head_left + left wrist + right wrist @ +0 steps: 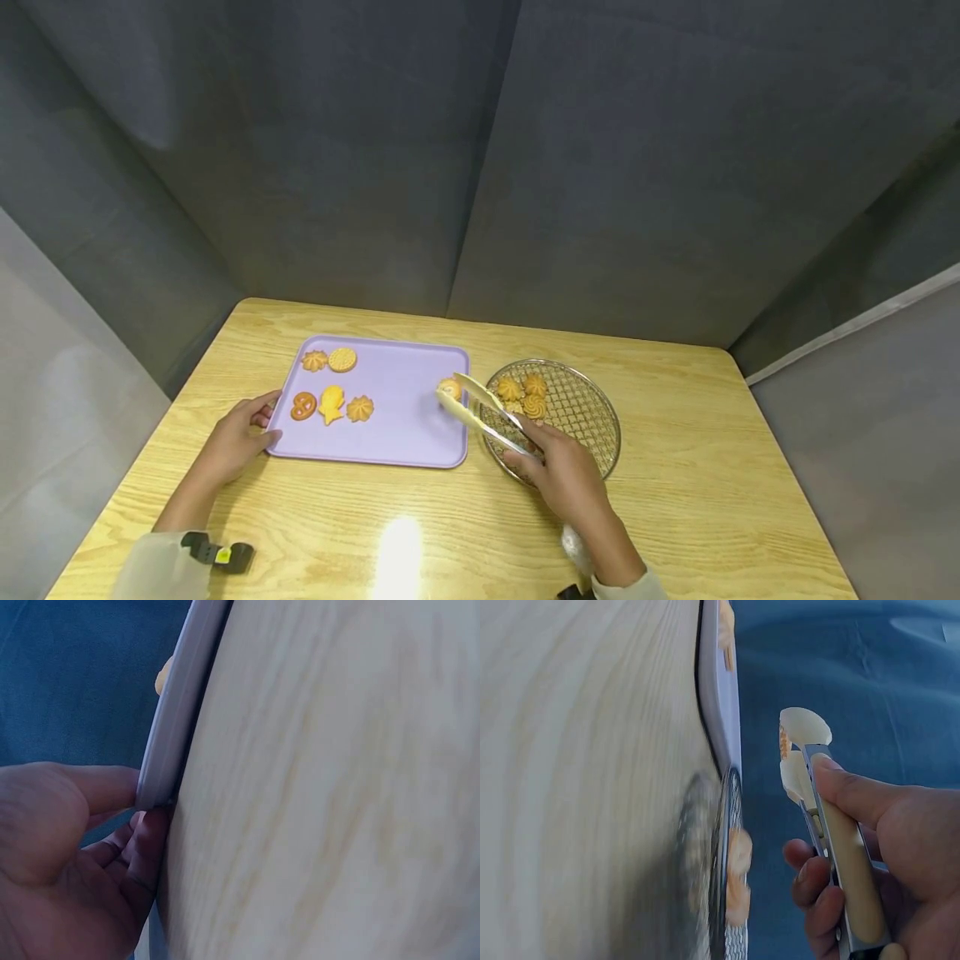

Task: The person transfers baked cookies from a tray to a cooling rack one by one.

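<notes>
My left hand [232, 437] pinches the left edge of a lilac rectangular tray [412, 425], its thumb and fingers on either side of the rim in the left wrist view. On the tray lie a pretzel-shaped cookie [303, 406], a fish-shaped one [332, 403], a round one [342, 360] and two star-shaped ones [360, 408]. My right hand [566, 471] grips metal tongs with pale tips [456, 410]. Between those tips sits a cookie [784, 742], partly hidden, raised over the tray's right side.
Right of the tray stands a round wire rack [585, 417] with several cookies [534, 407] at its left, partly covered by the tongs. Both stand on a wooden table [690, 467]. Dark grey panels [600, 208] rise behind the table and at its sides.
</notes>
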`<state>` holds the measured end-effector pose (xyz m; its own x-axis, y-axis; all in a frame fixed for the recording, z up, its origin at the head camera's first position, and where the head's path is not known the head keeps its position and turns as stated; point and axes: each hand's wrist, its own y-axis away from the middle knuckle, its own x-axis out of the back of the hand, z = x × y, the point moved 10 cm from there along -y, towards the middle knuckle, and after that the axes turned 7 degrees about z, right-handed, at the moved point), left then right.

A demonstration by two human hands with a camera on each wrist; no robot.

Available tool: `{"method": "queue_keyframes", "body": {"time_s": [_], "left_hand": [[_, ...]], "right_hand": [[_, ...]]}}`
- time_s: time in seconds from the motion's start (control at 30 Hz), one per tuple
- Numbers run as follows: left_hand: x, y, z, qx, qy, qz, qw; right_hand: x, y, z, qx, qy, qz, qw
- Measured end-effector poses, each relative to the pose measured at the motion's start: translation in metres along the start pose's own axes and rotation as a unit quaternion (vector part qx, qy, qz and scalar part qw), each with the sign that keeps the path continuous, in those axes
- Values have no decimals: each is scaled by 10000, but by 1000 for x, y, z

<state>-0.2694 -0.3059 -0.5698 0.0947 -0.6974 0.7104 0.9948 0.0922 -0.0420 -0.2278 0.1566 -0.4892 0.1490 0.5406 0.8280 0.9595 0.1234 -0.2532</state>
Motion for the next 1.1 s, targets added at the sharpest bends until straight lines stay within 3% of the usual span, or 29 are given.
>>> {"method": "queue_keyframes", "body": {"time_s": [0.3,0.53,1.1], "left_hand": [[2,2,3,-100,11,43,9999],[2,2,4,-145,-4,31,9999],[2,2,6,-86,-53,39,9999]], "right_hand": [[18,22,37,-419,24,8,9991],[28,32,50,-551,112,26,9984],[51,61,77,-832,294,-500,9948]]}}
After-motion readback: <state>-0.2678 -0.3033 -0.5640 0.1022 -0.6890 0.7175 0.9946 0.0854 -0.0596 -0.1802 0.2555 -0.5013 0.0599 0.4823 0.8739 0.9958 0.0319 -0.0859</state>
